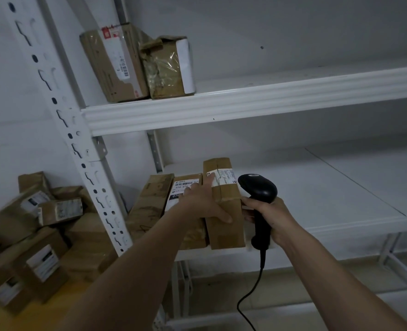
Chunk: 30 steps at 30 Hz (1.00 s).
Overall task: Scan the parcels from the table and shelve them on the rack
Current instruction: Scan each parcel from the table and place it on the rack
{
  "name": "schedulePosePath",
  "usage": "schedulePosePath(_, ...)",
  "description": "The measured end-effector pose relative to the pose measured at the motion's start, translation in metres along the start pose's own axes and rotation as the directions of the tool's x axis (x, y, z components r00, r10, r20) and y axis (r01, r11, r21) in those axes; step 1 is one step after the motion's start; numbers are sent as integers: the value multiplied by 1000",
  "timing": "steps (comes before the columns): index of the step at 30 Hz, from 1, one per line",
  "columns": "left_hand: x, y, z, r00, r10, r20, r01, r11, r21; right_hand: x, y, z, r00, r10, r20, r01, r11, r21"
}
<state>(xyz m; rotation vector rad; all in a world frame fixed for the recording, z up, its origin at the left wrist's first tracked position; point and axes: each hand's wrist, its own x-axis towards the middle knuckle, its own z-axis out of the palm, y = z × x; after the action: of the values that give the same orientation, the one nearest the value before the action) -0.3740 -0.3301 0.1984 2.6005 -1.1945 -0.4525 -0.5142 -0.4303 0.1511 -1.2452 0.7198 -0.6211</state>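
My left hand (203, 201) grips a brown cardboard parcel (224, 225) that stands upright on the middle shelf (317, 192) of the white rack. The thumb lies on its front and the fingers reach over its labelled top. Two more parcels (150, 206) stand to its left on the same shelf, one with a white label. My right hand (269, 216) grips a black corded barcode scanner (259, 192), and its fingertips touch the parcel's right side. A pile of several parcels (42, 235) lies on the yellow table at the lower left.
Two parcels (138, 63) stand at the left end of the upper shelf (245, 101). A perforated white upright (78, 149) runs between the table pile and the shelves. The scanner's cable (250, 295) hangs down in front of a lower shelf.
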Motion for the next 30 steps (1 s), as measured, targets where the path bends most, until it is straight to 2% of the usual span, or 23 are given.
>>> schedulePosePath(4,-3,-1,-1,1000,-4,-20,3,999,-32,-14,-7,-7,1000,-20,11,20,999,25)
schedulePosePath(9,-13,0,8,994,22,-109,-33,995,-95,-28,-15,-9,997,-52,63,52,999,1)
schedulePosePath(12,-23,3,11,958,103,-267,-157,969,-188,-37,-14,-3,992,-45,119,44,999,11)
schedulePosePath(13,-29,3,12,935,90,-342,-180,954,-241,-40,-14,0,991,-41,131,40,999,9)
schedulePosePath(15,-38,0,12,869,-13,-495,-198,907,-371,-47,-11,7,987,-31,156,31,1000,-3)
schedulePosePath(17,-48,-10,12,815,-96,-571,-208,872,-444,-56,-8,16,981,-22,192,23,1000,-2)
schedulePosePath(21,-67,-37,14,835,-132,-534,-233,794,-561,-74,-4,42,964,-18,264,27,999,-30)
schedulePosePath(30,-133,-131,-4,862,-215,-459,-141,768,-624,-108,22,130,954,20,300,-15,1000,-18)
